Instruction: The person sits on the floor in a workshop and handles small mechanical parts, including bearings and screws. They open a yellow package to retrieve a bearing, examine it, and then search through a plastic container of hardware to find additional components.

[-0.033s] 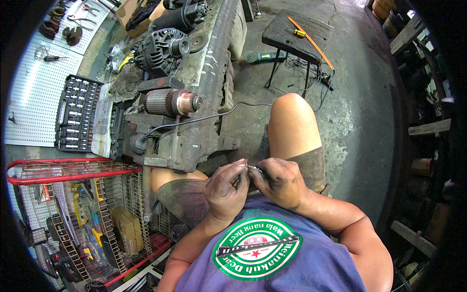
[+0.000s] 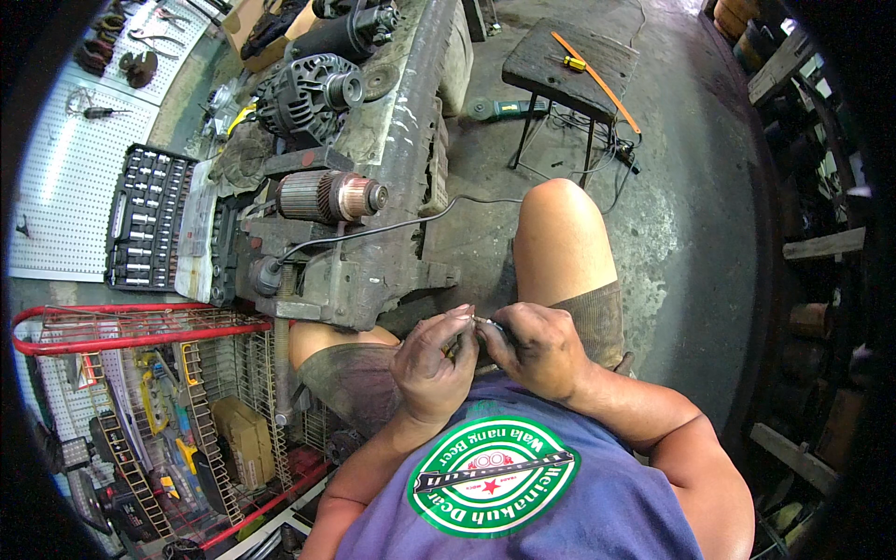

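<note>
In front of my belly, my left hand [image 2: 435, 366] and my right hand [image 2: 541, 350] meet with fingertips almost touching. The fingers of both are curled into a pinch. A slim, light metallic piece [image 2: 483, 321] shows at the right thumb and fingertips; the rest of it is covered by the fingers. Something dark with a bit of yellow peeks out of the left palm, too small to name. Beyond the hands, a motor armature [image 2: 327, 197] with a copper end lies on top of a bench vise [image 2: 322, 289].
An alternator [image 2: 303, 98] sits on the workbench, near an open socket set [image 2: 149, 219]. A red-railed wire tool cart [image 2: 140, 331] stands at left. Across the floor, a small stool [image 2: 565, 79] carries a yellow screwdriver [image 2: 573, 63] and orange strip; an angle grinder [image 2: 509, 109] lies beside it.
</note>
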The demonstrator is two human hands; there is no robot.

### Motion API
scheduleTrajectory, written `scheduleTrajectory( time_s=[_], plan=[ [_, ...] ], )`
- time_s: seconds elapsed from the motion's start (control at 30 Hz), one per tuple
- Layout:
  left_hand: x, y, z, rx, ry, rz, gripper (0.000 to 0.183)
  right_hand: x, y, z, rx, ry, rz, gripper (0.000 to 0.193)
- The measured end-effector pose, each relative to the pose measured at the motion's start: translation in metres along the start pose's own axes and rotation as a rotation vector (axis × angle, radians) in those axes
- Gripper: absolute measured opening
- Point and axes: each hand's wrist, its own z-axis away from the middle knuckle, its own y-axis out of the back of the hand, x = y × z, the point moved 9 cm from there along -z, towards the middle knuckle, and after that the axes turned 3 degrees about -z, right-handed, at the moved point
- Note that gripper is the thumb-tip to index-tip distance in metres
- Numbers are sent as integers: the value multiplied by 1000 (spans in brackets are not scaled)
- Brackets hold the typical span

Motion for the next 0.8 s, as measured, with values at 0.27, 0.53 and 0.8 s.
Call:
scheduleTrajectory(
  time_s=[0.27, 0.53, 0.8],
  plan=[
    [0, -2, -5, 2, -53, -62, 40, 16, -3, -5, -25, -234, -76, 30],
    [1, 1, -5, 30, -73, -73, 38, 32, -17, 1, -135, -531, -362, 38],
    [1, 5, 0, 44, -105, -123, 38, 28, -19, 0, -17, -409, -408, 22]
  ],
)
